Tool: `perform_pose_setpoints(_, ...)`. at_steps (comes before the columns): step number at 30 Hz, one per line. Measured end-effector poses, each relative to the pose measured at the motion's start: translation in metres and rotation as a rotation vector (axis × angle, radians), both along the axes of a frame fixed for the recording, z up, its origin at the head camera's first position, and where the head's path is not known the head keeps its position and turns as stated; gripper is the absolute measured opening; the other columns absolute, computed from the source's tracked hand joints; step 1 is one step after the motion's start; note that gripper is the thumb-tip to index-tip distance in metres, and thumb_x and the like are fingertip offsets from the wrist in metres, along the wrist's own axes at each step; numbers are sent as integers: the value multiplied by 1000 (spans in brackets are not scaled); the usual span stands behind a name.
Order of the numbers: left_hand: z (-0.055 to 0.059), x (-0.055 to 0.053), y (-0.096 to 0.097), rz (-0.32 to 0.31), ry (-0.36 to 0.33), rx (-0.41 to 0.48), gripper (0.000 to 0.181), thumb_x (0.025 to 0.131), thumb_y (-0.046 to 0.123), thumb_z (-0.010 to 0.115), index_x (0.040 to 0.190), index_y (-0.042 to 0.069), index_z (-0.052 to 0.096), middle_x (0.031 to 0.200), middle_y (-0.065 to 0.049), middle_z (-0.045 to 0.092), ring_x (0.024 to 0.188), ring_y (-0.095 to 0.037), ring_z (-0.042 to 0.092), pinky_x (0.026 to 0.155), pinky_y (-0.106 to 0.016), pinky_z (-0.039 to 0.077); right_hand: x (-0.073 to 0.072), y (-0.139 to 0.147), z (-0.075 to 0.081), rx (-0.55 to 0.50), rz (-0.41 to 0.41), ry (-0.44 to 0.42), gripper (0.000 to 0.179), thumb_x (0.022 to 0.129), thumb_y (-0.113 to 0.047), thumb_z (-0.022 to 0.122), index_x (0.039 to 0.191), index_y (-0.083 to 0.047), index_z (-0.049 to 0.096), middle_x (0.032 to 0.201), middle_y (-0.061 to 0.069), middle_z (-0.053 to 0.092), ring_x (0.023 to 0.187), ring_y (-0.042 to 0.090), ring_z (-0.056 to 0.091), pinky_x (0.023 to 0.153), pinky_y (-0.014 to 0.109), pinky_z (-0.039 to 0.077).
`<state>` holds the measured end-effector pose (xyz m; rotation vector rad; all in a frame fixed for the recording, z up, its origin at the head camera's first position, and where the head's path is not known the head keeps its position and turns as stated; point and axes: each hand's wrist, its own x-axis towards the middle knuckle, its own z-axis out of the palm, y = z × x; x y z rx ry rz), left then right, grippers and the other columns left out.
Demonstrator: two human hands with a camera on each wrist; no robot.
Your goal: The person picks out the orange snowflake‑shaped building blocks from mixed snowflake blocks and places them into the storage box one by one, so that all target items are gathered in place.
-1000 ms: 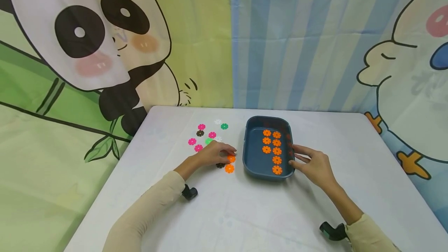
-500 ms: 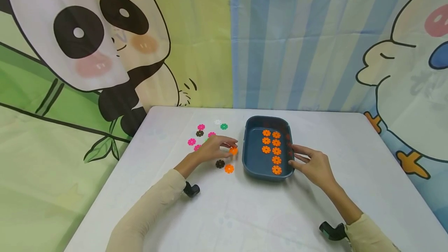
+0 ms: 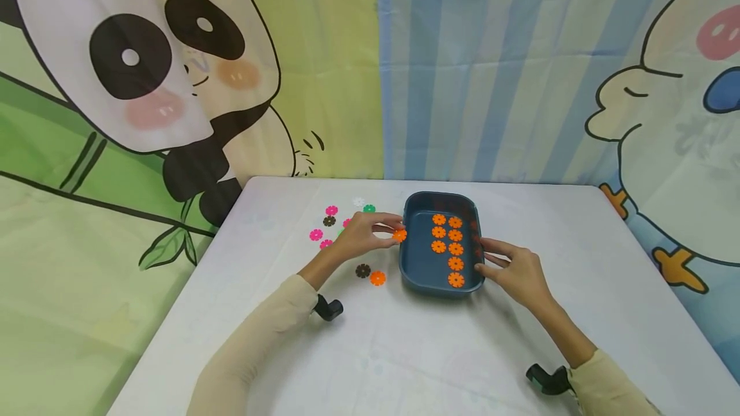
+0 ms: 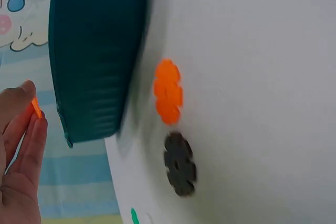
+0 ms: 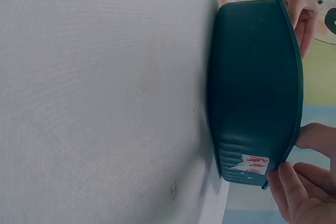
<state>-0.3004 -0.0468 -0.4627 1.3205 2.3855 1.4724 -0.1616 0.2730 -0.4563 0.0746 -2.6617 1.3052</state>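
Note:
My left hand [image 3: 367, 234] pinches an orange snowflake disc [image 3: 399, 235] between thumb and fingers, at the left rim of a dark blue-green tray [image 3: 421, 275]. In the left wrist view that disc [image 4: 36, 107] shows edge-on at the fingertips. My right hand [image 3: 517, 271] grips the tray's right rim, thumb on the inner side and fingers outside, as the right wrist view shows with the hand [image 5: 307, 182] at the tray wall [image 5: 257, 87]. Inside the tray, several orange discs [image 3: 455, 249] lie flat in two columns, the right one longer.
Left of the tray, an orange disc [image 3: 378, 278] and a brown disc [image 3: 363, 271] lie on the white table [image 3: 393, 352]. Farther back are several pink discs [image 3: 315, 235], another brown disc [image 3: 329, 221], a green disc [image 3: 369, 208] and a white disc [image 3: 358, 201]. A printed curtain [image 3: 451, 82] stands behind.
My left hand has picked an orange disc up off the table and carried it right and away from me, to the tray's left rim. The right hand keeps its grip on the tray.

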Motion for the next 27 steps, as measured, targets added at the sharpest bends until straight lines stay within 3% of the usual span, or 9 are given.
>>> perform_pose_setpoints(8,2,8,32,-49,46,-57,46,84,11,77,128,4,63,113,-1,71,100,-6,65,87,-27,53,0,1,-1,-7,-3,-7,55,80,-6,79,131,-1,60,126,21,62,105,32,66,75,26,56)
perform_pose_setpoints(14,3,11,56,-65,187,-158,46,83,11,78,126,2,64,113,-5,70,99,-7,66,85,-21,52,-1,1,-1,-13,-4,-8,57,80,-5,79,132,1,59,126,22,61,105,32,66,76,26,56)
perform_pose_setpoints(19,1,13,76,-31,272,-303,45,84,14,78,125,2,65,112,-4,71,98,-9,66,85,-13,48,-2,1,-3,-21,-5,-15,57,80,-4,79,132,1,58,127,22,61,106,32,66,76,26,56)
perform_pose_setpoints(23,-2,18,91,15,263,-421,43,84,19,78,123,5,67,110,-1,71,94,-7,65,82,-13,48,-3,2,-3,-26,-2,-14,56,80,-5,79,132,1,58,127,21,61,106,31,66,76,26,55)
perform_pose_setpoints(27,-5,21,100,21,222,-504,42,85,19,78,123,5,67,108,0,71,88,-6,63,77,-13,49,-3,2,-4,-34,1,-13,57,80,-6,79,132,1,58,128,22,60,106,32,65,76,25,55)
